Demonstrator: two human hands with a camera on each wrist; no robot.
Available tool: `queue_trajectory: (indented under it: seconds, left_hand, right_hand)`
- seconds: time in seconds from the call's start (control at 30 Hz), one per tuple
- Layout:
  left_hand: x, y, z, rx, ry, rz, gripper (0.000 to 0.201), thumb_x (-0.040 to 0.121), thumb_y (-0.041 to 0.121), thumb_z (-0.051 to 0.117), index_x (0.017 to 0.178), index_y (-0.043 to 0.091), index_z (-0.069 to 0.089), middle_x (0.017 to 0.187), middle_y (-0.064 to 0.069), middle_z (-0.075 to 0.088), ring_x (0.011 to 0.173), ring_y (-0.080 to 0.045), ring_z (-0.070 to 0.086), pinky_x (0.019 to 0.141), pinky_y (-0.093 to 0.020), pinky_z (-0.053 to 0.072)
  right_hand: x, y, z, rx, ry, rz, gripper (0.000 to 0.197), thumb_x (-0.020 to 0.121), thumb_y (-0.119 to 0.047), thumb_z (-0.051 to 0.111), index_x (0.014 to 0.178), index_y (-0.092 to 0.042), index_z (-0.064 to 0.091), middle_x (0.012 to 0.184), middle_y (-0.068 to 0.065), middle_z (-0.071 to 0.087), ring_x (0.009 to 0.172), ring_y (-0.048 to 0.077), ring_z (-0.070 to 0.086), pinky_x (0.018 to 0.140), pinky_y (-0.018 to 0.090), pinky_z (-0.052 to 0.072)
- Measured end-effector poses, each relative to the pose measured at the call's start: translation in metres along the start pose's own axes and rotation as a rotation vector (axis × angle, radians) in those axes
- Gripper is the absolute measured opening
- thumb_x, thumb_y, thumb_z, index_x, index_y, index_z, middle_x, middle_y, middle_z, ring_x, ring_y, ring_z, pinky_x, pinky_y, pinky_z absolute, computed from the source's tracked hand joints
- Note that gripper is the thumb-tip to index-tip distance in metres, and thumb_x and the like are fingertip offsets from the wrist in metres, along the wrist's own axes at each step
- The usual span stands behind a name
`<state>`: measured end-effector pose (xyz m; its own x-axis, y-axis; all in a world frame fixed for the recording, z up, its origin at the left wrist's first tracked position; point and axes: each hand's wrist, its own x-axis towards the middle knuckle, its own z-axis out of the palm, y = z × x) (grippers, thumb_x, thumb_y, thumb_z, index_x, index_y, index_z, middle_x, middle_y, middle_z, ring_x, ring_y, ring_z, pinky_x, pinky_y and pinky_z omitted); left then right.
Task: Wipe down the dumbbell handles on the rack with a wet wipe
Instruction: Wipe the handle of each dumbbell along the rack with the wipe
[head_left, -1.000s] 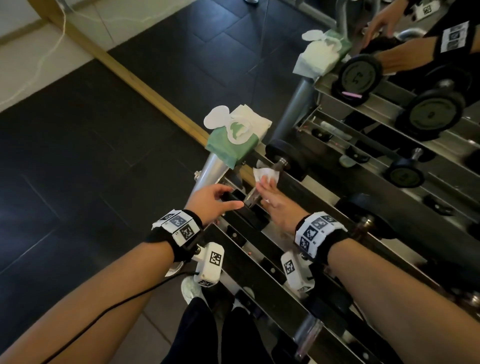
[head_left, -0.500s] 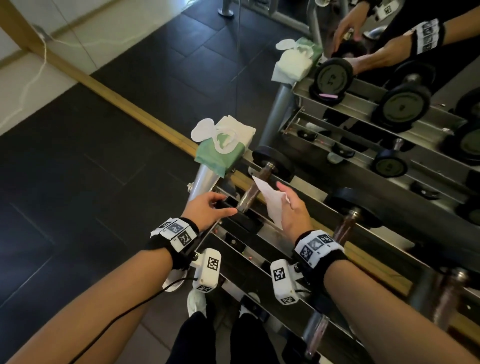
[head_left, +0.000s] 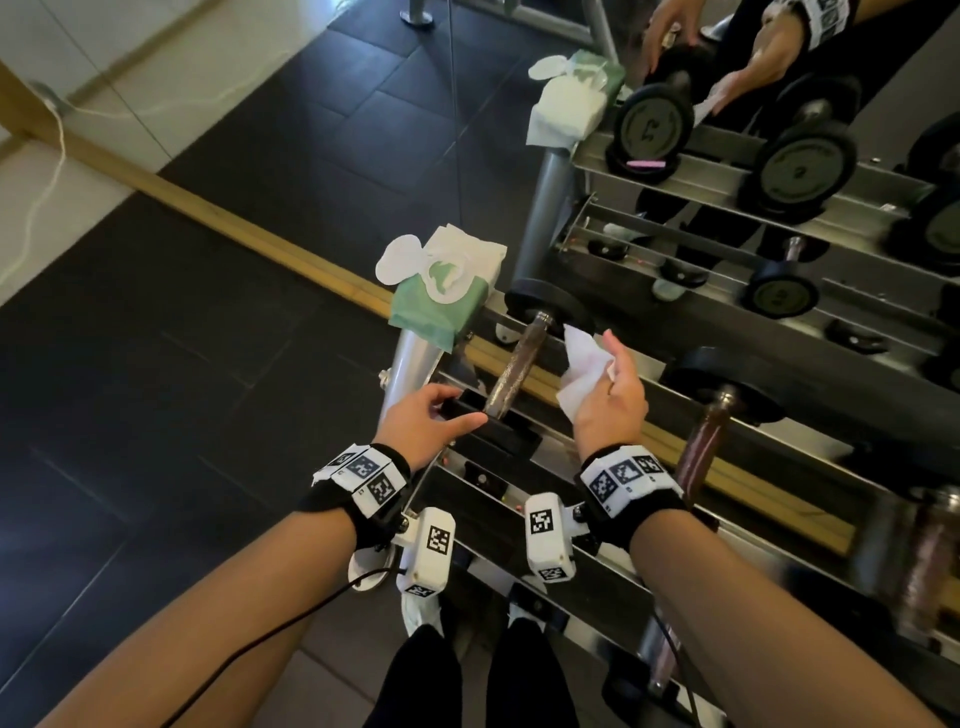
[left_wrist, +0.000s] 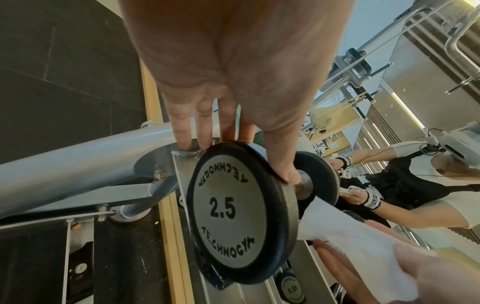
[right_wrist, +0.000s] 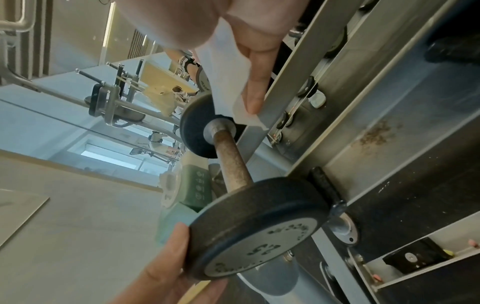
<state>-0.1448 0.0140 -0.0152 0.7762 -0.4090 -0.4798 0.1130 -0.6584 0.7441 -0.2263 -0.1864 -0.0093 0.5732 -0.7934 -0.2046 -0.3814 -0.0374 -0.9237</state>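
Observation:
A small dumbbell marked 2.5 lies in the rack's leftmost cradle, its rusty handle (head_left: 514, 371) (right_wrist: 231, 160) bare. My left hand (head_left: 441, 415) (left_wrist: 233, 82) grips the near plate (left_wrist: 233, 211) (right_wrist: 259, 226) at its top rim, thumb on the handle side and fingers on the outer side. My right hand (head_left: 613, 384) (right_wrist: 257, 41) pinches a white wet wipe (head_left: 584, 369) (left_wrist: 350, 242) (right_wrist: 228, 82). It hovers just right of the handle's far end, and the wipe is off the bar.
A green pack of wipes (head_left: 441, 296) with its flap open sits on the rack post to the left. Another dumbbell (head_left: 706, 441) rests one cradle to the right. A mirror (head_left: 727, 156) behind the steel rack (head_left: 498, 483) repeats everything. Dark floor tiles lie left.
My right hand lifted the wipe off the handle and drew it to the right, where it unfolded. The left hand stayed on the near plate.

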Motion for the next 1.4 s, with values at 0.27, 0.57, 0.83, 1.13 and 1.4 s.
queue_trajectory:
  seconds: [0.27, 0.57, 0.83, 1.13, 1.4]
  left_hand:
    - [0.000, 0.002, -0.002, 0.004, -0.005, 0.006, 0.054, 0.080, 0.052, 0.076, 0.126, 0.031, 0.057, 0.107, 0.012, 0.064, 0.093, -0.001, 0.061, 0.069, -0.013, 0.043]
    - [0.002, -0.002, -0.003, -0.016, -0.014, 0.010, 0.058, 0.078, 0.053, 0.076, 0.128, 0.030, 0.057, 0.111, 0.009, 0.067, 0.097, -0.006, 0.065, 0.071, -0.014, 0.047]
    - [0.004, -0.004, -0.004, -0.022, -0.018, 0.020, 0.058, 0.078, 0.055, 0.075, 0.128, 0.032, 0.056, 0.119, 0.011, 0.061, 0.103, -0.006, 0.061, 0.068, -0.011, 0.045]
    - [0.003, -0.003, -0.003, -0.033, -0.028, 0.043, 0.052, 0.083, 0.047, 0.075, 0.127, 0.028, 0.056, 0.111, 0.013, 0.058, 0.086, -0.001, 0.061, 0.052, -0.001, 0.044]
    - [0.001, 0.000, -0.004, -0.047, -0.032, 0.020, 0.053, 0.081, 0.048, 0.076, 0.126, 0.028, 0.057, 0.110, 0.012, 0.063, 0.094, -0.001, 0.061, 0.071, -0.014, 0.049]
  right_hand:
    - [0.001, 0.010, 0.005, -0.085, -0.154, -0.053, 0.041, 0.101, -0.012, 0.038, 0.124, -0.036, 0.060, 0.114, -0.003, 0.056, 0.102, 0.000, 0.052, 0.072, 0.000, 0.034]
    - [0.013, -0.001, 0.037, 0.112, -0.221, 0.094, 0.015, 0.096, -0.037, 0.058, 0.104, -0.033, 0.070, 0.093, -0.021, 0.065, 0.088, -0.006, 0.060, 0.070, 0.007, 0.040]
    - [0.013, 0.003, 0.045, 0.014, -0.163, 0.024, 0.039, 0.104, -0.023, 0.042, 0.142, -0.026, 0.049, 0.146, -0.001, 0.050, 0.133, 0.016, 0.044, 0.108, 0.024, 0.031]
    - [-0.006, 0.012, 0.037, 0.097, -0.394, 0.204, 0.052, 0.100, -0.005, 0.043, 0.138, -0.039, 0.051, 0.126, -0.010, 0.054, 0.115, 0.009, 0.053, 0.096, 0.020, 0.038]
    - [0.003, 0.006, 0.010, 0.122, -0.398, 0.262, 0.029, 0.099, -0.020, 0.054, 0.121, -0.033, 0.068, 0.134, 0.008, 0.059, 0.114, 0.020, 0.059, 0.099, 0.034, 0.045]
